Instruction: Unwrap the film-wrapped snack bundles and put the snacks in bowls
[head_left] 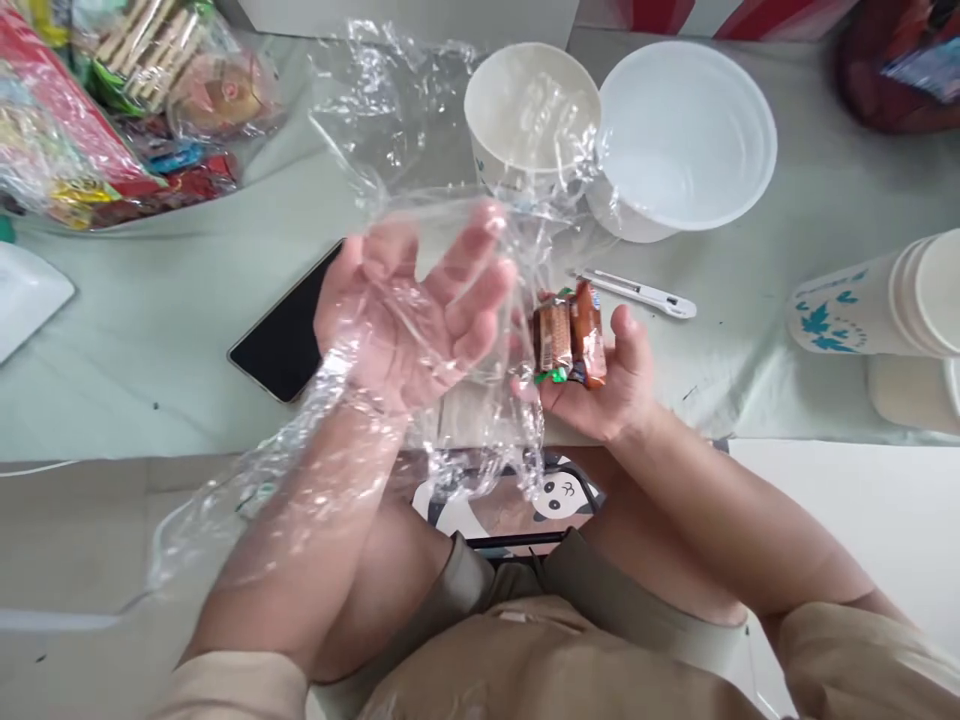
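My left hand [409, 310] is raised palm up inside a large clear plastic bag [420, 150], its fingers spread apart. The crinkled film drapes over my hand and down my forearm. My right hand [600, 385] is just to the right, fingers curled round a few small brown wrapped snacks [571, 335], one with a green end. The snacks sit against the edge of the plastic film.
A black phone [289, 335] lies on the pale green table beside my left hand. Behind stand a white paper cup [525, 110] and a white plastic bowl [686, 130]. A white utility knife [637, 293], stacked printed cups [877, 300] and a bag of snacks [112, 110] surround them.
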